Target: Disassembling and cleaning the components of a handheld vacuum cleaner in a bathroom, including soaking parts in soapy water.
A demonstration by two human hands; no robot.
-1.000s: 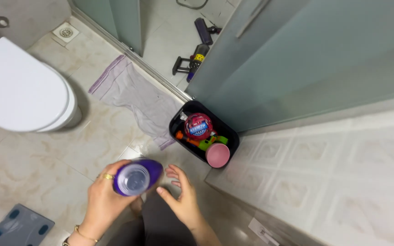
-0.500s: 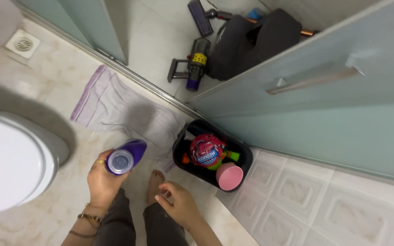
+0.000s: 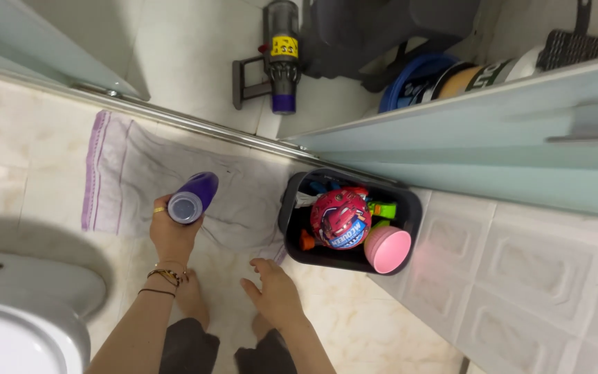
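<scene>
Where fingers (image 3: 162, 210) wrap: purple bottle (image 3: 193, 197).

Yellow rectangular label (image 3: 284, 47) on vacuum body (image 3: 282, 62), floor beyond door.

single head-worn view, looking steeply down from standing height at bathroom floor, facing sliding door track (image 3: 195, 125); left hand (image 3: 173, 235) and right hand (image 3: 275, 294) near, low in frame; black bin (image 3: 291, 201) mid-distance at centre; toilet (image 3: 15, 318) cropped bottom-left
</scene>
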